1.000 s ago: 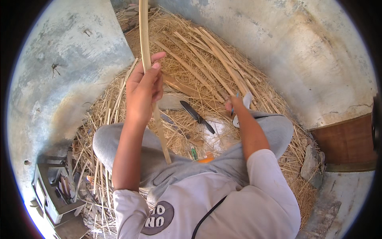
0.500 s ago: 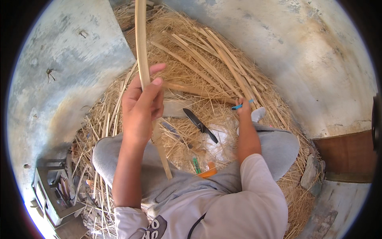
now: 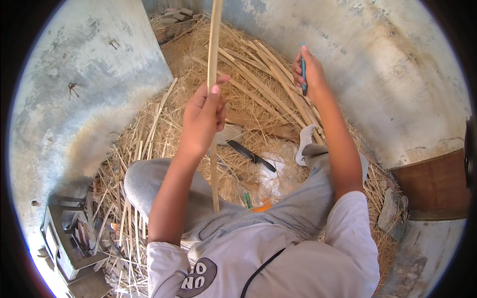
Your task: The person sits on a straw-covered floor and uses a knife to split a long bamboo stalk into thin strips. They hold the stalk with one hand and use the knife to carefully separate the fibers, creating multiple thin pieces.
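Note:
My left hand (image 3: pixel 201 119) is closed round a long pale strip of split bamboo (image 3: pixel 213 49), thumb against its face. The strip stands nearly upright; its top runs out of view and its lower end hangs by my lap. Raised at the right, my right hand (image 3: pixel 312 69) grips a slim blue tool (image 3: pixel 304 77), pen-like, its exact kind unclear; it is apart from the strip. Between my crossed legs a black kitchen knife (image 3: pixel 251 156) lies on straw-like shavings.
Several bamboo strips (image 3: pixel 278 82) lie ahead to the right on shavings. White plastic (image 3: pixel 272 174), a green item (image 3: pixel 247 200) and an orange item (image 3: pixel 262 205) are near my lap. Worn walls (image 3: pixel 99 64) enclose both sides. A wooden frame-like box (image 3: pixel 74 248) stands at lower left.
My right hand has risen and swung forward with the blue tool, away from beside my foot. My left hand and the strip have shifted right. My right knee has moved and the foot shows more.

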Demonstrator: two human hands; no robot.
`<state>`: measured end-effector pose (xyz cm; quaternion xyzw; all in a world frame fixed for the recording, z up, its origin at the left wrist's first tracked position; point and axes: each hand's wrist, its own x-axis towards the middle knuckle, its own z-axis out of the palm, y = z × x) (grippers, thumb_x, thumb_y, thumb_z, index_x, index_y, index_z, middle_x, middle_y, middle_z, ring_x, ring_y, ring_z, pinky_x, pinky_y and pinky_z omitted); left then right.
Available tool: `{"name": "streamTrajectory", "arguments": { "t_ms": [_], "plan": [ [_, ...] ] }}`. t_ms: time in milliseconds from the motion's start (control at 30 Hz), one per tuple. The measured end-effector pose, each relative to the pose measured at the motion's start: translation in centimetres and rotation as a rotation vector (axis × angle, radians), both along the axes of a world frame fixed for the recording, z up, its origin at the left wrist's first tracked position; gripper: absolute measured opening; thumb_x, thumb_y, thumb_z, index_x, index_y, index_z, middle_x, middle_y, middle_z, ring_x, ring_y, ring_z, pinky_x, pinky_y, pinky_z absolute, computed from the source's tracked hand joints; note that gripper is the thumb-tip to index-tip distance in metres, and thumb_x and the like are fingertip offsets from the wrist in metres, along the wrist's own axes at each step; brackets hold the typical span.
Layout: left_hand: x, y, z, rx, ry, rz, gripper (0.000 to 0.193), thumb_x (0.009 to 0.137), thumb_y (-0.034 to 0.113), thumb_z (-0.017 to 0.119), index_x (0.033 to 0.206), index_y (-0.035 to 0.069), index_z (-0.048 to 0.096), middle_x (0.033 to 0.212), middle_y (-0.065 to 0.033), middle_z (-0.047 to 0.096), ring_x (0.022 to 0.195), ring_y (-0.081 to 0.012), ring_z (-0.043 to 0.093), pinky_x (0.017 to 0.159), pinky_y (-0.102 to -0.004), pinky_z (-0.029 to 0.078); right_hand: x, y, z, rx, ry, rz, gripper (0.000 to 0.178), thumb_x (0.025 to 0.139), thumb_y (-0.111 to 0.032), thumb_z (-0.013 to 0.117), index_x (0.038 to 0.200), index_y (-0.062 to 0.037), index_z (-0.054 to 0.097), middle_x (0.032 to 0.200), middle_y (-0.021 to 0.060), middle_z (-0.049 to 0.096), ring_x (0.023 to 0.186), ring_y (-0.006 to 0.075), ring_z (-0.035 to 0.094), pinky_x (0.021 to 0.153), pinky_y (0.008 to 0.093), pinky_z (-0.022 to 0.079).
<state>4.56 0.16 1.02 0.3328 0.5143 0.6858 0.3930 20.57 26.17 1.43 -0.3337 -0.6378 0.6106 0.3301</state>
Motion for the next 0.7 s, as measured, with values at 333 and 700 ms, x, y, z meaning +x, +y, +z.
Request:
{"name": "streamTrajectory", "arguments": {
  "t_ms": [333, 700],
  "plan": [
    [1.6, -2.2, 4.3, 0.004, 0.334, 0.096, 0.034, 0.111, 0.020, 0.041, 0.136, 0.002, 0.054, 0.066, 0.0065, 0.039, 0.057, -0.0026, 0.038, 0.053, -0.0222, 0.033, 4.8, -11.3, 0.2, 0.795, -0.203, 0.062, 0.039, 0.108, -0.041, 0.044, 0.098, -0.0036, 0.053, 0.063, 0.0118, 0.051, 0.057, 0.0223, 0.055, 0.056, 0.0400, 0.043],
    [8.8, -6.2, 10.1, -0.024, 0.672, 0.090, 0.035, 0.110, 0.016, 0.041, 0.139, -0.001, 0.049, 0.068, 0.0063, 0.046, 0.058, -0.0026, 0.046, 0.050, -0.0208, 0.036, 7.3, -10.0, 2.2, 1.113, 0.078, -0.087, 0.034, 0.105, -0.036, 0.053, 0.095, -0.0039, 0.054, 0.054, 0.0071, 0.048, 0.043, 0.0239, 0.053, 0.044, 0.0352, 0.040]
  ]
}}
